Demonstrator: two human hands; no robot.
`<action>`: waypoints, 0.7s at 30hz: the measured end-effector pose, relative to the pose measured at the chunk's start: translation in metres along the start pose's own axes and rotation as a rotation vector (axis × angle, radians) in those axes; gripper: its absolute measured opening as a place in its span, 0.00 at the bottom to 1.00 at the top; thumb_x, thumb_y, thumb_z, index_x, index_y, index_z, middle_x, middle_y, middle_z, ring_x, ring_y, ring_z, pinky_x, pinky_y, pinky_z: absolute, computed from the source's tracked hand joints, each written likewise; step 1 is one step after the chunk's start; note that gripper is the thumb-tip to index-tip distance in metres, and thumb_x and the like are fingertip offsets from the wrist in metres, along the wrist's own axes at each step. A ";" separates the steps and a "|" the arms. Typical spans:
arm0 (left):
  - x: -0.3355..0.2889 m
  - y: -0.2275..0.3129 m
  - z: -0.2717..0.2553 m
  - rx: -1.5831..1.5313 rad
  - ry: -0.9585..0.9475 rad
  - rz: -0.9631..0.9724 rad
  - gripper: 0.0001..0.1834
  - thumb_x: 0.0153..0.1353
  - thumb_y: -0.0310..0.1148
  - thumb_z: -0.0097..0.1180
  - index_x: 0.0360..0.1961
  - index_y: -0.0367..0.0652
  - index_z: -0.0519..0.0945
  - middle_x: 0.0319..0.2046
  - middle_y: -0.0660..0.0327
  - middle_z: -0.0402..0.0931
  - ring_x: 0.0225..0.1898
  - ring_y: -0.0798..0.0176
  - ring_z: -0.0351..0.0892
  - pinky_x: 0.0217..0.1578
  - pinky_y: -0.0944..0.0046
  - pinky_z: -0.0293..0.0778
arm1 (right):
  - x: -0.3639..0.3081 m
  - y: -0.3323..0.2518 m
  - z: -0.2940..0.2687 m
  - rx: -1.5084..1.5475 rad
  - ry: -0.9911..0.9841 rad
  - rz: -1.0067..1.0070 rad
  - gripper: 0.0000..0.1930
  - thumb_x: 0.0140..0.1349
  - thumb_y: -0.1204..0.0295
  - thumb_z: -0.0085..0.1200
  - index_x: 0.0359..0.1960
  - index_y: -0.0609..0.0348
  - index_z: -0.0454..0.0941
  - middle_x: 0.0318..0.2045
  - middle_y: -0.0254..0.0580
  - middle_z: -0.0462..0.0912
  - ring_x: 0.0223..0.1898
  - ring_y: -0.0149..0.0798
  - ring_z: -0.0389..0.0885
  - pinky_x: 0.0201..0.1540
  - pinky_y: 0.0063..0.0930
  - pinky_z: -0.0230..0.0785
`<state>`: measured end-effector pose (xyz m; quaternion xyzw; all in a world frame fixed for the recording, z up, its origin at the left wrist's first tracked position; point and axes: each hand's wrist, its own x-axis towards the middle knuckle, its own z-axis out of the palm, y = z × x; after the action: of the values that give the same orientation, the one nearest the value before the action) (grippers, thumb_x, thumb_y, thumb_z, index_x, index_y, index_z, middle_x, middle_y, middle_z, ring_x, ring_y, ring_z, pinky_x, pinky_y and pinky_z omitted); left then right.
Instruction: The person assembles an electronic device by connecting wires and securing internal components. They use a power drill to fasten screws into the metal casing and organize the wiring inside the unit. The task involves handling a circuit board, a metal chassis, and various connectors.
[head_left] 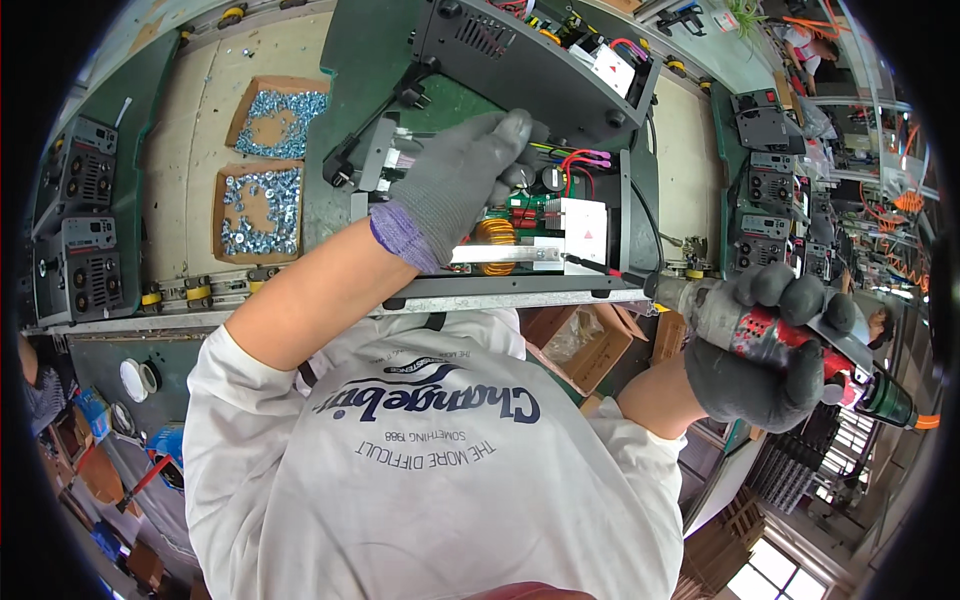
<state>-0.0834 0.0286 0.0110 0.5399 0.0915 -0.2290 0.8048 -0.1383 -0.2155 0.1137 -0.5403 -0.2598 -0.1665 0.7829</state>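
Note:
My right hand (760,350), in a dark grey glove, is wrapped round an air screwdriver (745,330) with a red and silver body. A thin dark shaft runs from its nose toward the right end of a silver metal bar (505,254). This bar lies across an open electrical machine (625,215) with a copper coil (495,240), a white block (585,230) and coloured wires. My left hand (460,170), gloved with a purple cuff, reaches over the machine's interior. Its fingers are curled together near black capacitors; whatever they grip is hidden.
A second open black machine (530,70) stands just beyond. Two cardboard trays (222,215) of screws and small metal hardware lie at left. Black power plugs (340,175) rest on the green surface. Finished-looking machines (90,265) line both sides; a carton (600,350) sits below.

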 end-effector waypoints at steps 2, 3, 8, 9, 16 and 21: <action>0.009 -0.014 0.001 -0.152 0.025 0.011 0.16 0.72 0.31 0.46 0.55 0.34 0.76 0.37 0.61 0.78 0.30 0.74 0.73 0.30 0.76 0.72 | -0.005 0.005 0.002 -0.026 0.009 0.010 0.26 0.56 0.70 0.53 0.60 0.50 0.72 0.35 0.47 0.79 0.32 0.48 0.77 0.35 0.41 0.72; 0.012 -0.016 0.001 -0.224 0.031 0.015 0.14 0.71 0.25 0.45 0.53 0.35 0.78 0.40 0.59 0.80 0.33 0.73 0.77 0.33 0.74 0.75 | -0.006 0.009 0.004 -0.029 0.009 0.005 0.26 0.56 0.70 0.53 0.60 0.51 0.72 0.35 0.48 0.79 0.32 0.48 0.78 0.35 0.42 0.73; 0.006 -0.017 -0.002 0.011 -0.070 0.152 0.20 0.71 0.22 0.35 0.60 0.30 0.70 0.52 0.51 0.76 0.49 0.66 0.79 0.52 0.70 0.79 | -0.006 0.015 0.006 -0.025 -0.047 0.021 0.26 0.57 0.71 0.54 0.61 0.51 0.71 0.38 0.50 0.80 0.33 0.49 0.80 0.33 0.43 0.79; 0.006 -0.017 -0.002 0.030 -0.068 0.164 0.20 0.70 0.21 0.34 0.60 0.30 0.70 0.53 0.50 0.76 0.49 0.66 0.79 0.52 0.70 0.79 | -0.004 0.014 0.008 -0.017 -0.103 0.036 0.26 0.58 0.72 0.54 0.61 0.52 0.71 0.39 0.51 0.80 0.34 0.49 0.81 0.33 0.43 0.80; 0.002 -0.008 0.001 -0.071 -0.098 0.049 0.18 0.72 0.25 0.37 0.57 0.29 0.72 0.46 0.52 0.79 0.41 0.66 0.82 0.45 0.70 0.81 | -0.003 0.009 0.013 -0.009 -0.266 0.060 0.25 0.62 0.74 0.56 0.63 0.55 0.70 0.40 0.53 0.80 0.41 0.53 0.83 0.36 0.47 0.83; 0.000 -0.006 0.002 -0.115 -0.134 0.016 0.17 0.73 0.27 0.38 0.56 0.30 0.74 0.44 0.53 0.79 0.39 0.67 0.81 0.42 0.70 0.81 | 0.000 0.018 0.021 -0.030 -0.260 0.083 0.25 0.62 0.73 0.59 0.62 0.55 0.70 0.37 0.49 0.79 0.39 0.50 0.82 0.35 0.46 0.82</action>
<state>-0.0868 0.0248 0.0066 0.4767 0.0461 -0.2527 0.8407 -0.1333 -0.1891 0.1063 -0.5792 -0.3341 -0.0662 0.7406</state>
